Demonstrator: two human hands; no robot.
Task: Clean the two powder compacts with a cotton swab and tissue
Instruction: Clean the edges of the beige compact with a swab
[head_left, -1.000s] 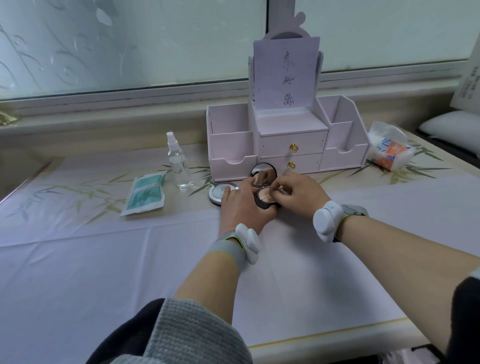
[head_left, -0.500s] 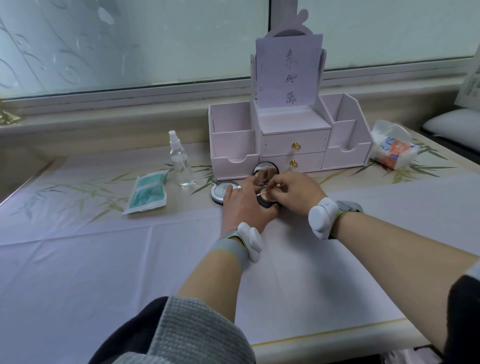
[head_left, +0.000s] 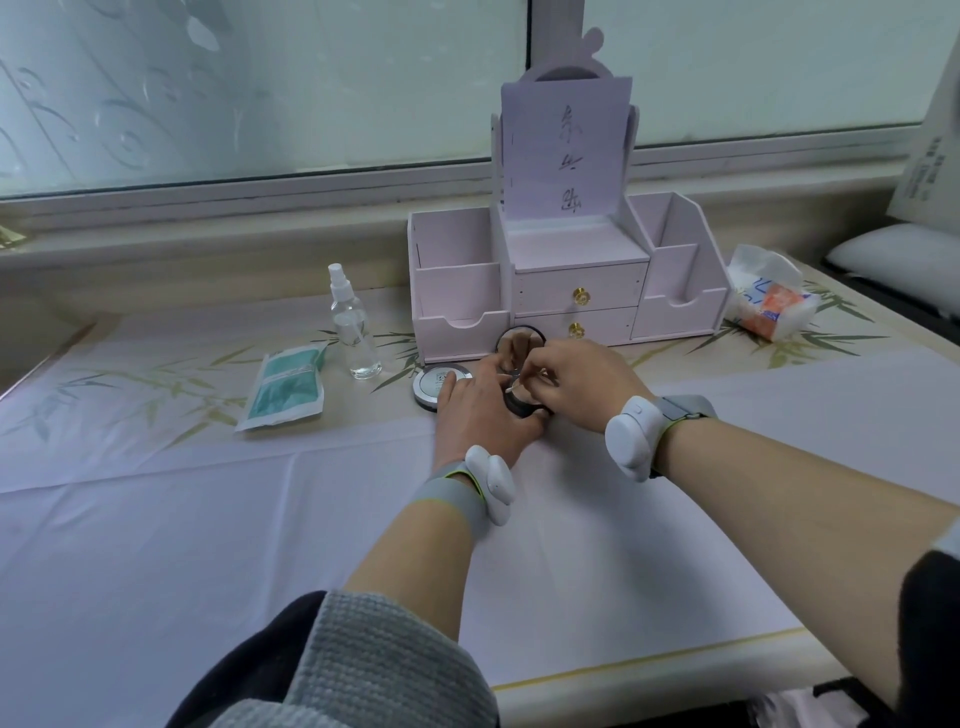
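Pinching a swab (head_left: 513, 386), the right hand (head_left: 582, 384) holds its tip at the open compact (head_left: 519, 408). The left hand (head_left: 480, 415) grips that compact just in front of the organizer (head_left: 571, 291). The shut compact (head_left: 431, 384) lies front-left of the organizer, and the tissues (head_left: 769, 299) sit at its right.

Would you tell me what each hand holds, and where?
Left hand grips the open compact by its base; right hand pinches the cotton swab by its stick.
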